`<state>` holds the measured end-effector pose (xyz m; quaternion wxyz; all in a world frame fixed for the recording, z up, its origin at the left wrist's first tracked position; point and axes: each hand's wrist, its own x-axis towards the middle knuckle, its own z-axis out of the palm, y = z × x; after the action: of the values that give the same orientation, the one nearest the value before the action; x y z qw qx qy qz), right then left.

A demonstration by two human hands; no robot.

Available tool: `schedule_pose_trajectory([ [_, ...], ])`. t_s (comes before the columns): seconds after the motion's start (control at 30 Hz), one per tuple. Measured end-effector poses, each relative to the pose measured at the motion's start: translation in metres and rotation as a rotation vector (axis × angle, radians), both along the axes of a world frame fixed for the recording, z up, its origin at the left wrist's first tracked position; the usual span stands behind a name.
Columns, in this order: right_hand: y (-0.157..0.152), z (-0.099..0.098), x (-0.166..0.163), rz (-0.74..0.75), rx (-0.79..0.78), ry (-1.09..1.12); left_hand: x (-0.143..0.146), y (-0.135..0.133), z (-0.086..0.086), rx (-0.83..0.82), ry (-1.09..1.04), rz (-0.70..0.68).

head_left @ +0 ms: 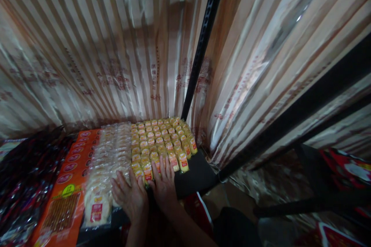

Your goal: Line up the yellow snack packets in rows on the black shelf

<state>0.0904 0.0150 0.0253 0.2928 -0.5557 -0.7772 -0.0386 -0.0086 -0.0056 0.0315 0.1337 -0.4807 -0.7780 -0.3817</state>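
Observation:
Rows of small yellow snack packs point(158, 139) with red and white labels stand packed together on a black shelf point(199, 173). My left hand point(130, 193) lies with spread fingers at the front of the rows, where the yellow packs meet the clear round-cracker packs point(97, 206). Stretched over the front yellow packs, the fingers of my right hand point(164, 183) touch their labels. Neither hand is wrapped round a pack. Both palms face the shelf, and the thumbs are close to each other.
Orange packs of brown sticks point(60, 208) stand left of the crackers, with dark shiny packs point(29, 181) farther left. A black metal post point(203, 38) rises at the back corner. Printed plastic curtains point(116, 46) hang behind. Red packages point(348, 170) lie at the right.

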Motion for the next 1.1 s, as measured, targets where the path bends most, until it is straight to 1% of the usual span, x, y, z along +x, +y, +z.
schedule_pose_trajectory([
  [0.2,-0.002,-0.001,0.000,0.003,0.013,-0.005,-0.001,0.000,-0.002,-0.013,0.068,0.008],
  [0.37,-0.002,-0.001,0.002,0.009,0.047,0.011,-0.001,-0.002,-0.004,-0.009,0.069,-0.005],
  [0.5,-0.010,0.003,0.007,0.013,0.060,0.038,0.000,-0.004,-0.004,0.003,0.050,-0.017],
  [0.63,-0.028,0.001,0.015,0.080,0.016,0.064,-0.002,-0.013,-0.003,0.050,0.008,-0.087],
  [0.73,-0.049,-0.008,0.023,0.141,0.003,0.135,-0.003,-0.030,-0.006,0.113,-0.007,-0.193],
  [0.8,-0.066,-0.016,0.028,0.184,-0.002,0.204,-0.002,-0.050,-0.013,0.137,-0.006,-0.268],
  [0.87,-0.084,-0.023,0.032,0.225,-0.023,0.265,0.002,-0.073,-0.026,0.123,-0.015,-0.342],
  [0.93,-0.100,-0.031,0.033,0.259,-0.073,0.303,0.008,-0.097,-0.045,0.056,-0.056,-0.438],
  [0.97,-0.107,-0.035,0.033,0.270,-0.117,0.310,0.011,-0.108,-0.056,0.005,-0.084,-0.501],
  [1.0,-0.112,-0.041,0.033,0.269,-0.174,0.309,0.014,-0.118,-0.067,-0.048,-0.139,-0.529],
  [1.03,-0.116,-0.047,0.031,0.254,-0.244,0.302,0.016,-0.125,-0.078,-0.127,-0.204,-0.521],
  [1.07,-0.119,-0.054,0.030,0.225,-0.325,0.290,0.018,-0.131,-0.089,-0.241,-0.276,-0.488],
  [1.1,-0.120,-0.063,0.028,0.187,-0.415,0.277,0.019,-0.135,-0.099,-0.355,-0.334,-0.423],
])
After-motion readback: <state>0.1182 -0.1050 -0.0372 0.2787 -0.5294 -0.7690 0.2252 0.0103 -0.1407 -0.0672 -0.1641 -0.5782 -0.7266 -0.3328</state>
